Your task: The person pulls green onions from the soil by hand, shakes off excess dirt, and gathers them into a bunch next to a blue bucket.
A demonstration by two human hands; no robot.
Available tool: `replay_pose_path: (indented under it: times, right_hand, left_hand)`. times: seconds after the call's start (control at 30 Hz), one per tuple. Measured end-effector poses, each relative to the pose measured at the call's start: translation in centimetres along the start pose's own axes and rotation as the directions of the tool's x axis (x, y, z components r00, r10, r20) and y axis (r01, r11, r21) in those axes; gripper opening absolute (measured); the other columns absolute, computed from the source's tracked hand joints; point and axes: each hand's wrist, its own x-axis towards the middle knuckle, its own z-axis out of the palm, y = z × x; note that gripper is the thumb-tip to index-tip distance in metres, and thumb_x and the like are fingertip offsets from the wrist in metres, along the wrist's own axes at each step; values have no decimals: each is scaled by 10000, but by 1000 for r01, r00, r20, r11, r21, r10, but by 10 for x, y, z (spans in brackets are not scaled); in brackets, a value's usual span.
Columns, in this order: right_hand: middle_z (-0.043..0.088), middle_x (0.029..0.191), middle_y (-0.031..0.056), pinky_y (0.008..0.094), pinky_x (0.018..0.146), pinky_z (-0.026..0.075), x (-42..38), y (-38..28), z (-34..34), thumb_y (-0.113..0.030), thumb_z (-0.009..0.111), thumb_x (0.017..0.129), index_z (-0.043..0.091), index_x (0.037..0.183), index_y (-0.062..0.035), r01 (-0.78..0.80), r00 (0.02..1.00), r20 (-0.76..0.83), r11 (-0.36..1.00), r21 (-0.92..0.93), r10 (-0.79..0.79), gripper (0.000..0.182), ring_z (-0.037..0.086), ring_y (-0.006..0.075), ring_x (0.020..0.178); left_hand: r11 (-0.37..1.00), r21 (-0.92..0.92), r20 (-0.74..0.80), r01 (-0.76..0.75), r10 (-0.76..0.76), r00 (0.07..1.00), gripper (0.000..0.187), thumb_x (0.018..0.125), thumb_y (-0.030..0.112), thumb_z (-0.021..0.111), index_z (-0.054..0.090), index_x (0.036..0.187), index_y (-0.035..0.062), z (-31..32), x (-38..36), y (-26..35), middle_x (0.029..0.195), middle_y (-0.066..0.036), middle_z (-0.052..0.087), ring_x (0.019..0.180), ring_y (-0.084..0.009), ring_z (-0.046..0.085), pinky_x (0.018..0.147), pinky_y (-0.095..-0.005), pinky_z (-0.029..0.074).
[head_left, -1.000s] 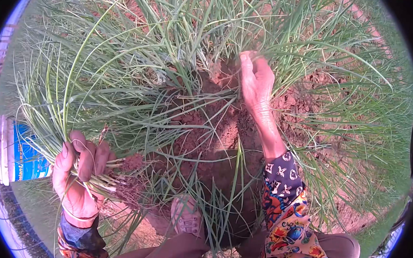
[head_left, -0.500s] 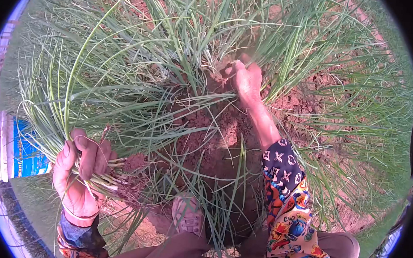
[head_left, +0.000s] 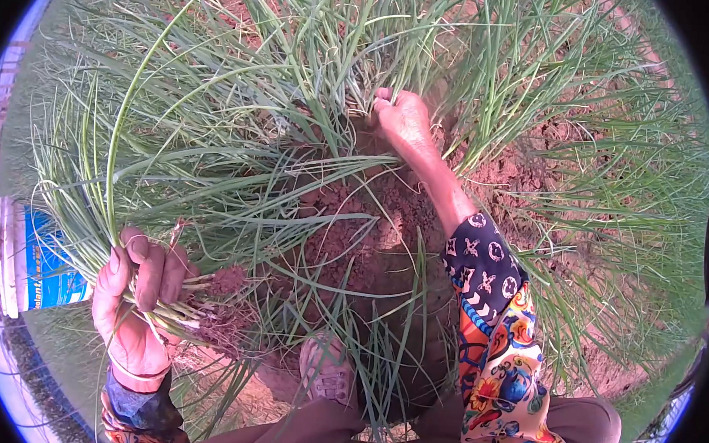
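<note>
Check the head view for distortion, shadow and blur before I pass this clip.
Head view: strong fisheye, black corners and a purple fringe around the circle; hard sunlight, with shadow on the soil; right hand and left hand look reasonably sharp; edges soften.

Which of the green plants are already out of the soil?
The bunch gripped in the left hand: its pale roots hang bare, while the others stand rooted.

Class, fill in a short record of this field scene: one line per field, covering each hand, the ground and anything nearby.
Left hand: closed grip on a bundle of pulled green plants, roots and soil showing
Right hand: at the base of a standing green clump, grip unclear
Ground: loose reddish soil
Nearby: blue and white container at left; foot in a shoe below
</note>
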Motion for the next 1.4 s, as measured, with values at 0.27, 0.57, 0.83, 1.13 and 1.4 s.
replay_pose_path:
  times: [0.27,0.57,0.83,1.13,1.4]
  right_hand:
    - [629,764,246,439,709,479,2,21,-6,-263,547,815,653,821,13,-117,978,-188,987,-112,95,296,628,391,782]
    - [622,744,207,425,703,472,-11,-5,-10,-239,586,725,611,790,-16,84,991,129,944,-319,-44,234,612,361,744]
    - [609,756,194,449,730,471,-18,-1,-2,-241,589,770,610,845,-50,220,973,30,873,-436,-230,206,601,364,768]
    - [627,806,244,474,718,490,-27,-23,14,-195,558,809,617,885,19,216,964,235,885,-413,-126,235,613,411,788]
    - [614,853,180,446,639,507,-76,-32,53,-23,511,757,529,953,7,592,806,391,587,-553,-445,200,626,354,770]
  left_hand:
    - [1000,11,3,-2,2,1000,199,933,272,500,519,912,75,-9,1,2,535,31,395,561,-107,341,561,-249,296]
    - [997,-57,125,45,-38,991,178,955,216,456,492,953,42,-15,2,5,589,19,388,611,-125,347,673,-294,407]
    - [999,-9,86,41,-40,995,165,943,213,477,491,937,48,2,1,4,585,32,382,601,-110,335,603,-272,347]
    - [998,-7,109,64,-63,992,167,936,215,486,491,941,49,3,13,-1,579,33,376,605,-107,316,576,-243,310]
    - [999,-11,99,50,-48,994,172,934,215,496,501,947,44,-5,6,-1,572,29,372,620,-110,314,573,-239,306]
